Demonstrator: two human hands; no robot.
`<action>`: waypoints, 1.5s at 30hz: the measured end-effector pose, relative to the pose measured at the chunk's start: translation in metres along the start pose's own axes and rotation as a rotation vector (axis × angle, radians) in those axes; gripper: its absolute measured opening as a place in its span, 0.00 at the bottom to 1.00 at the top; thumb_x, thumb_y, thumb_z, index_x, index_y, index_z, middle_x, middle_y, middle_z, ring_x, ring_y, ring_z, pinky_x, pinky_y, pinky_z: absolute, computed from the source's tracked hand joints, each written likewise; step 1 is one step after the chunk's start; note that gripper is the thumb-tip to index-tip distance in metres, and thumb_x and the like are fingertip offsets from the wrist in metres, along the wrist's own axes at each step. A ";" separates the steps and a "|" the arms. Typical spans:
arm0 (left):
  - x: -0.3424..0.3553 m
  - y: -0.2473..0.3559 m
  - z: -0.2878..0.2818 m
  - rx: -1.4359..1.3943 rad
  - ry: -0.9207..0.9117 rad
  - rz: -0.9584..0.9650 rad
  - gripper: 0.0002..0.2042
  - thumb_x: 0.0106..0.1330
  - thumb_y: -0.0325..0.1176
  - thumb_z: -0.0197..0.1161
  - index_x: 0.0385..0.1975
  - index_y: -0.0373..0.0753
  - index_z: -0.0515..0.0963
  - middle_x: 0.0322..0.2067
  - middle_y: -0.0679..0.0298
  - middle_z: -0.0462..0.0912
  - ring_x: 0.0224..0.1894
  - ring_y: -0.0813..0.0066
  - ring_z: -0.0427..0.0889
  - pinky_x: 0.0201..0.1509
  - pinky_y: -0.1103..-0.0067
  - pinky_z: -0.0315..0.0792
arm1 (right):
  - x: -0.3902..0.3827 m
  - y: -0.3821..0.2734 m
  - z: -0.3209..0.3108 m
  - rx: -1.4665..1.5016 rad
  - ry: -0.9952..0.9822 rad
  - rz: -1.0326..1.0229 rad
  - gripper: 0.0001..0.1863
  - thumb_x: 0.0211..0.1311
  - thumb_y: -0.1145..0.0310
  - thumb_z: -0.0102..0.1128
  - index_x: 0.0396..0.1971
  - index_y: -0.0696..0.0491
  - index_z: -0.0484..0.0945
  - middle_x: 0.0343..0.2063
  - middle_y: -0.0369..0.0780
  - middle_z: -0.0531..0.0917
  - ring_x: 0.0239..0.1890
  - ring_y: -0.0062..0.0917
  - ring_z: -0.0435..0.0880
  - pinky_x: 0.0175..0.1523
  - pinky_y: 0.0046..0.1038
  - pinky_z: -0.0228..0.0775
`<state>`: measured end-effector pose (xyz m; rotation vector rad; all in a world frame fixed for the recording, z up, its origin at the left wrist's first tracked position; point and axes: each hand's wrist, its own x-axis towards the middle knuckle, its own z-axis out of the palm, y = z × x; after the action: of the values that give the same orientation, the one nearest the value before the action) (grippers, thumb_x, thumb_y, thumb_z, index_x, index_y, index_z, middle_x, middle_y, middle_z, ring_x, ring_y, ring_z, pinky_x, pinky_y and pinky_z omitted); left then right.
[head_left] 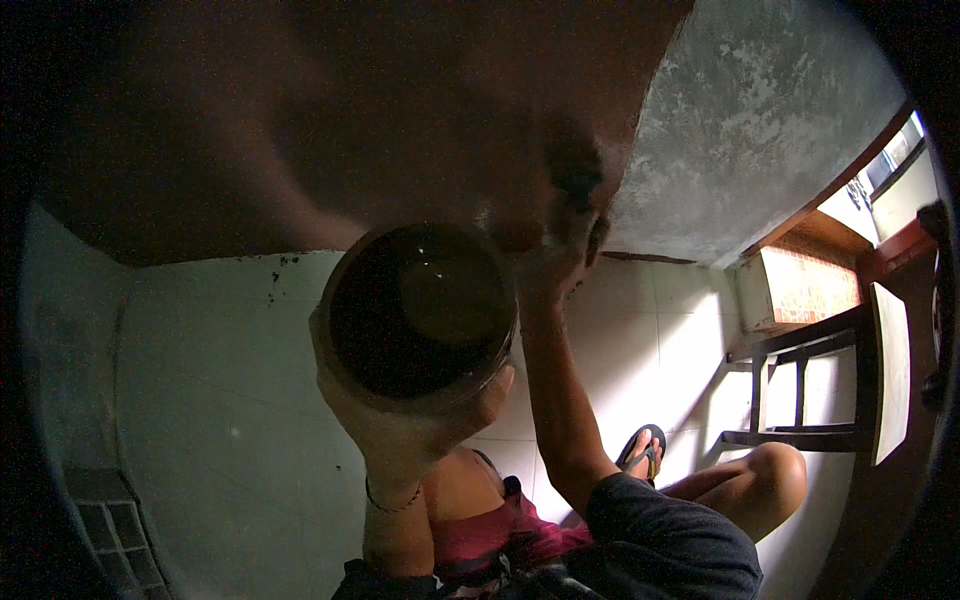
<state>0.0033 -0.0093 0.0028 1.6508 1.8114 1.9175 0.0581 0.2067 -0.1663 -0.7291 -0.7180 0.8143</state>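
Note:
My left hand [400,435] is wrapped round a round, open-topped container [425,403] from below and the side. Dark contents show inside it, with a few small glints on the surface. My right arm reaches up past the container to the dark brown part of the wall [400,90]. Close to that surface, my right hand [565,260] is closed, with a dark, blurred shape at its fingertips. Shadow hides whether that shape is a tool or only a dark patch.
Right of the brown area, the wall is mottled grey [760,120]. A dark-framed stool with a pale top [890,375] lies on its side at the right. My foot in a dark flip-flop [645,452] rests on pale floor tiles [230,400]. A dark grid-like object [120,530] is at lower left.

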 end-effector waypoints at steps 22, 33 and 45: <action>0.005 0.006 0.094 0.161 -0.025 0.094 0.44 0.40 0.45 0.80 0.61 0.35 0.69 0.51 0.48 0.78 0.52 0.54 0.81 0.55 0.67 0.77 | 0.166 -0.317 0.025 -0.278 -0.966 -0.529 0.16 0.57 0.60 0.74 0.35 0.51 0.77 0.31 0.30 0.78 0.32 0.15 0.74 0.38 0.19 0.67; -0.017 0.059 0.171 -0.125 0.008 -0.006 0.38 0.42 0.43 0.79 0.56 0.36 0.72 0.49 0.51 0.78 0.49 0.52 0.80 0.52 0.66 0.76 | 0.206 -0.313 -0.034 -0.433 -1.285 -0.163 0.16 0.37 0.73 0.75 0.27 0.55 0.76 0.23 0.36 0.83 0.25 0.22 0.80 0.36 0.24 0.76; -0.022 0.098 0.254 -0.010 -0.030 -0.157 0.40 0.41 0.36 0.78 0.58 0.38 0.67 0.48 0.54 0.81 0.53 0.61 0.80 0.61 0.64 0.72 | 0.267 -0.316 -0.085 -0.397 -1.383 -0.294 0.12 0.40 0.72 0.77 0.27 0.54 0.82 0.30 0.40 0.83 0.35 0.32 0.81 0.41 0.31 0.73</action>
<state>0.2423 0.1234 -0.0008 1.4770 1.8561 1.8240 0.3744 0.2505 0.1098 -0.2868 -2.2160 0.8426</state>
